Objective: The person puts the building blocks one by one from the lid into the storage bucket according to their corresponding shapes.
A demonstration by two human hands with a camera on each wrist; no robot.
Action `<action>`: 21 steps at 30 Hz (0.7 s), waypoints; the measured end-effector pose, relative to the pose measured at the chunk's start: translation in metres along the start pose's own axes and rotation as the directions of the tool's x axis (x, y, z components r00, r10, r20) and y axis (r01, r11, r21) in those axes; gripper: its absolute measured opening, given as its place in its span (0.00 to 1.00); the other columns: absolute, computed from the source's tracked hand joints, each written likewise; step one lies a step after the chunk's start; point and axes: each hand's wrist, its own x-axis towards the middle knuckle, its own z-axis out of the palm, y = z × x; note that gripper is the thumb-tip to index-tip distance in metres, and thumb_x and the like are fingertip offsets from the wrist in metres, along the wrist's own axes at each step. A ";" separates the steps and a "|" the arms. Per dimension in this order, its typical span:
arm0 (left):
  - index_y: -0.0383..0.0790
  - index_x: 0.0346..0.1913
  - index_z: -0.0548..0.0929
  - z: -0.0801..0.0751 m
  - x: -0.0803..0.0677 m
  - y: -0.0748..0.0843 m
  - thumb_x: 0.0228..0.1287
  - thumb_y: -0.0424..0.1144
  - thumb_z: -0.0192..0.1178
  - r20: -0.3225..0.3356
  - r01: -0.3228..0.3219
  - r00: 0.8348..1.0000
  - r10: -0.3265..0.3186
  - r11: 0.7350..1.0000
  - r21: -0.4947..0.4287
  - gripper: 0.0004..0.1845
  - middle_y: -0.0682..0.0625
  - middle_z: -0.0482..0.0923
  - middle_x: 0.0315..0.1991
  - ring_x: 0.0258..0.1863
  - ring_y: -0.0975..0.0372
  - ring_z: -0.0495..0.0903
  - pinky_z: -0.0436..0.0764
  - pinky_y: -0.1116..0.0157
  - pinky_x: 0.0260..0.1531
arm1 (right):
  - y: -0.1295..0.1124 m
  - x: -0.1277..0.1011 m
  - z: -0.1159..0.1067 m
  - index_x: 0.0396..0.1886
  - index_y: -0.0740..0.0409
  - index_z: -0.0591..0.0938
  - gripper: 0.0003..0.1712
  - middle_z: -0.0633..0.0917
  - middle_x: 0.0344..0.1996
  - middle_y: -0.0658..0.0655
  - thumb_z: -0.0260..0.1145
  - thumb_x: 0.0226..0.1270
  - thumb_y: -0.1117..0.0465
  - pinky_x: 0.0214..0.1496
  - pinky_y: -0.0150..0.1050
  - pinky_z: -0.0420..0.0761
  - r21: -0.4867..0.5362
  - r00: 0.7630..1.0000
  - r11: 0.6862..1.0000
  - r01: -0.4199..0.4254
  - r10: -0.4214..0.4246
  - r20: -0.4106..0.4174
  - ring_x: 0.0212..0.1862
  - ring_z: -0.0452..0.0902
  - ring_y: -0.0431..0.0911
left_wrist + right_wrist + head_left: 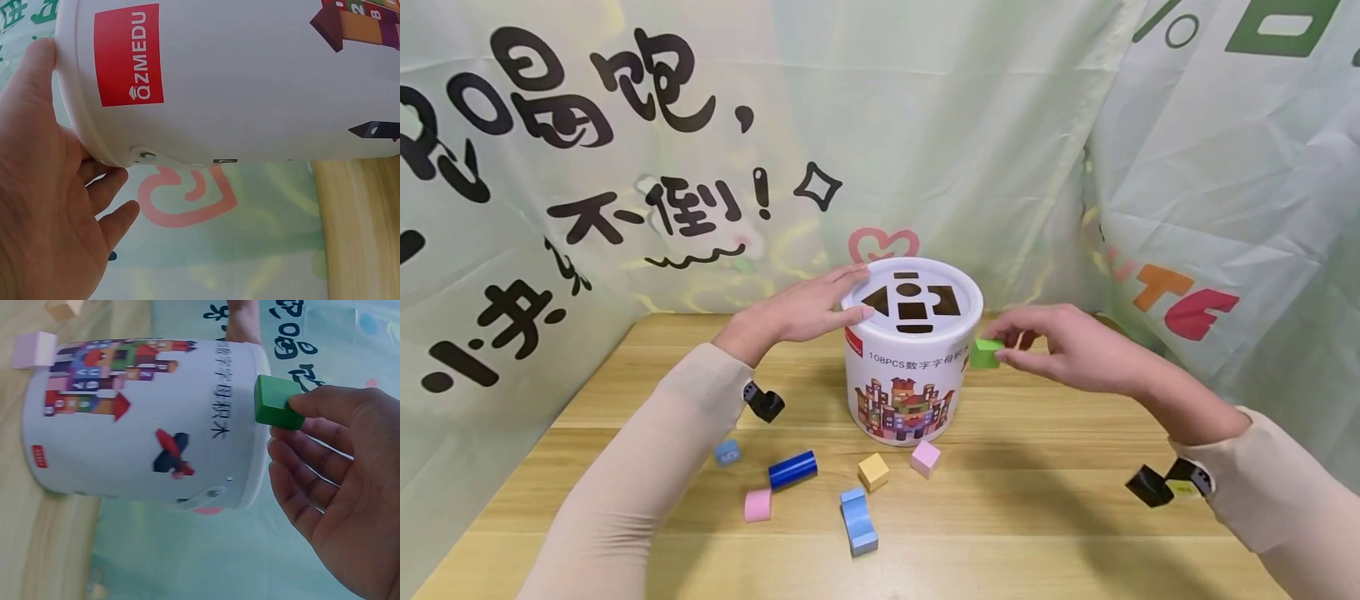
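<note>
A white bucket [865, 367] of toy blocks stands upright on the table, its lid [883, 275] cut with several shaped holes. My left hand [808, 307] rests at the left edge of the lid, the thumb lying on the near rim and the other fingers spread along the far side. In the left wrist view that thumb is nearly straight against the rim. Beside the bucket's right side, just below lid height, my right hand [1060, 346] pinches a green block [275, 402] between thumb and fingers. The block's back end is hidden by the fingertips.
On the wooden table [1000, 533] in front of the bucket lie a pink cube [926, 458], a yellow cube [873, 472], a curved blue block [859, 521], a dark blue cylinder [793, 470], a pink block [757, 505] and a small blue block [727, 452]. Printed curtains [970, 150] hang behind.
</note>
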 end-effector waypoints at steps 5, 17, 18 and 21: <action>0.48 0.79 0.49 0.000 -0.001 -0.001 0.67 0.72 0.39 -0.001 0.005 1.000 -0.005 1.000 0.010 0.46 0.52 0.44 0.79 0.75 0.54 0.50 0.57 0.50 0.69 | -0.002 0.021 -0.006 0.48 0.49 0.84 0.10 0.83 0.33 0.42 0.68 0.67 0.60 0.36 0.37 0.80 -0.008 1.000 1.000 -0.001 0.000 -0.013 0.36 0.78 0.36; 0.50 0.79 0.49 0.002 0.000 -0.002 0.65 0.75 0.37 -0.008 0.006 1.000 -0.006 1.000 0.012 0.48 0.53 0.44 0.78 0.75 0.55 0.49 0.57 0.49 0.69 | 0.002 0.054 -0.019 0.46 0.51 0.84 0.08 0.85 0.37 0.48 0.65 0.70 0.60 0.41 0.35 0.79 0.153 0.995 0.983 -0.102 0.101 0.011 0.39 0.80 0.47; 0.50 0.79 0.49 0.002 0.000 -0.002 0.65 0.75 0.37 -0.009 0.006 1.000 -0.005 1.000 0.012 0.48 0.53 0.44 0.78 0.75 0.55 0.50 0.57 0.49 0.69 | 0.002 0.057 -0.020 0.46 0.52 0.84 0.08 0.85 0.37 0.48 0.65 0.70 0.59 0.41 0.35 0.79 0.159 0.994 0.981 -0.109 0.109 0.008 0.40 0.81 0.47; 0.49 0.79 0.49 0.002 0.000 -0.002 0.65 0.75 0.37 -0.011 0.005 1.000 -0.005 1.000 0.012 0.47 0.52 0.44 0.78 0.75 0.54 0.50 0.58 0.49 0.68 | 0.002 0.065 -0.020 0.47 0.53 0.84 0.09 0.86 0.38 0.49 0.65 0.70 0.59 0.43 0.37 0.80 0.154 0.991 0.980 -0.129 0.131 0.001 0.41 0.82 0.45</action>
